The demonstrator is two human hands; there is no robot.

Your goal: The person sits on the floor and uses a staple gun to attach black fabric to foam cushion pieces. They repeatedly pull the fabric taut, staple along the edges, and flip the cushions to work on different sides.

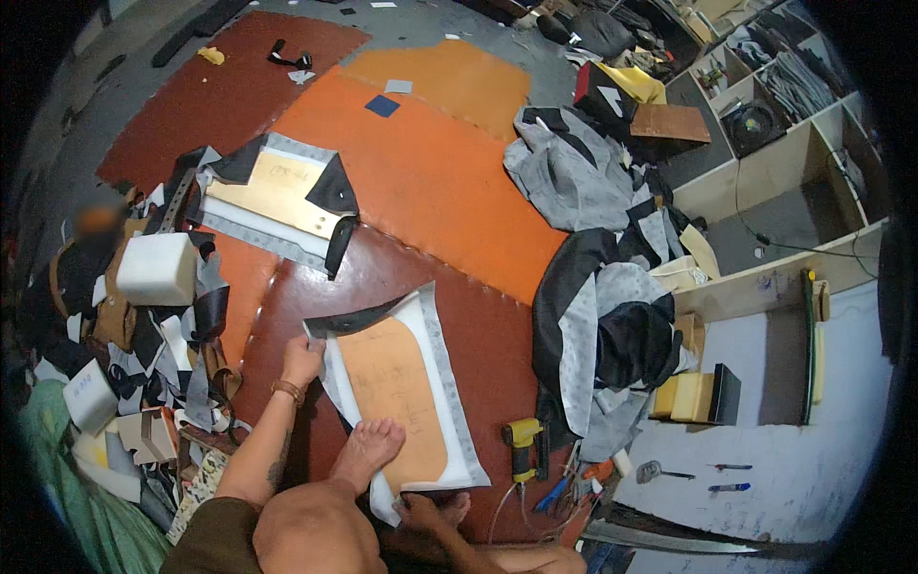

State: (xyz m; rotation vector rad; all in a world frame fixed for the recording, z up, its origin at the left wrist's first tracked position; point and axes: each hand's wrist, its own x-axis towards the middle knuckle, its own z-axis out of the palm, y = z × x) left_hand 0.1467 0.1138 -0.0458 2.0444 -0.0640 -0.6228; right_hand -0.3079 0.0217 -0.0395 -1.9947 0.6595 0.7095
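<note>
In front of me a tan board (pixel 397 387) lies on white foam (pixel 427 359), with black and grey fabric (pixel 356 319) under it and folded over its far edge. My left hand (pixel 304 360) is closed on the fabric at the panel's far left corner. At the near edge my right hand (pixel 421 515) pinches the fabric near a corner; its fingers are partly in shadow. My bare foot (pixel 371 450) presses on the board's near left part.
A yellow staple gun (pixel 523 448) with a hose stands right of the panel. Another fabric-wrapped board (pixel 273 191) lies ahead. Grey and black fabric (pixel 574 167) is heaped at right, beside wooden shelving (pixel 765 258). Scraps and a white foam block (pixel 156 270) pile up at left.
</note>
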